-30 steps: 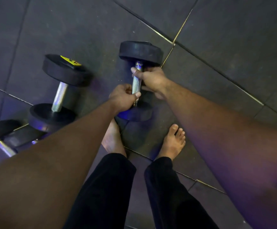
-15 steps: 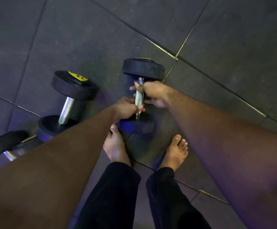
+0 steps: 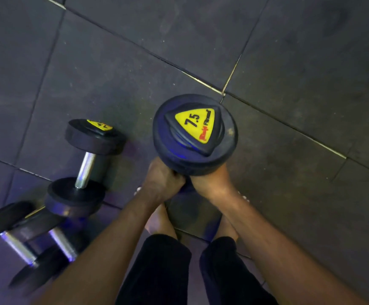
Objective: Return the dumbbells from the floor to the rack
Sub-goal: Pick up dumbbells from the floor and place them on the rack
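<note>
The 7.5 dumbbell (image 3: 195,134) was lying on the floor w/ both hands on its handle; now it's lifted clear & tipped on end, yellow-label head facing up just above the grip. Left hand (image 3: 162,183) & right hand (image 3: 212,182) now sit side by side under that head, handle hidden.

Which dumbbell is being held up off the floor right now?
The dumbbell marked 7.5, gripped by the left hand and right hand. The other dumbbell lies untouched on the floor tiles.

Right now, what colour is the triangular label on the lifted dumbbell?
Yellow label, black "7.5", red lettering; head view.
</note>
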Tool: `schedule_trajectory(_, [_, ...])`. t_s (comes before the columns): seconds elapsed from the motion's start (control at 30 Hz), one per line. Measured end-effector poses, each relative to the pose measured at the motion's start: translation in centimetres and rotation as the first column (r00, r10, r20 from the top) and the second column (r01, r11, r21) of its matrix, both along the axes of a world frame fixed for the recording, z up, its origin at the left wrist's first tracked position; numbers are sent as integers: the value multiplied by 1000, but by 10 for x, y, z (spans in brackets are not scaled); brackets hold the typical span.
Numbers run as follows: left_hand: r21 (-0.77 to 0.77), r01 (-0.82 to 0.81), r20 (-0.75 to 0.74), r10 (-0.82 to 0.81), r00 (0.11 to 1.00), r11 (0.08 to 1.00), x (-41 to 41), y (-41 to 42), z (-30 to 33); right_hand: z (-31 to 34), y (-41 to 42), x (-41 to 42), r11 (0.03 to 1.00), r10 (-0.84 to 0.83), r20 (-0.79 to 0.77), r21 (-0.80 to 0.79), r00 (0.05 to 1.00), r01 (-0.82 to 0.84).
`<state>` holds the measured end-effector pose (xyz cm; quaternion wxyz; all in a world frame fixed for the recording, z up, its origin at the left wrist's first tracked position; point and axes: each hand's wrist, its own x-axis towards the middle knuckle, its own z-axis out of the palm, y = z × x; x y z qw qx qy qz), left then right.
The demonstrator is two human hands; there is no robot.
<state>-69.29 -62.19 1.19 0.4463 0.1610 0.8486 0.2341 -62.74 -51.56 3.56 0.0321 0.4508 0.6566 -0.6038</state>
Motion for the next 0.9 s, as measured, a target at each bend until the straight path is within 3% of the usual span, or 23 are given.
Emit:
schedule_trajectory(0.27, [-11,-248,-3,248,969,969,-3,14,88,79,17,-22,996,85,-227,55,970,-75])
schedule_trajectory(0.43, [-15,-289,-35,289,957,957,2,6,174,164,11,-18,997,68,-176,-11,982,-71])
schedule_trajectory(0.57, [45,-324,-37,326,945,945,7,-8,265,254,-1,-17,995,99,-218,2,971,-101])
schedule_trajectory(0.9, [178,-418,-42,431,901,891,2,-55,559,560,-21,-24,958,265,-362,-7,894,-287])
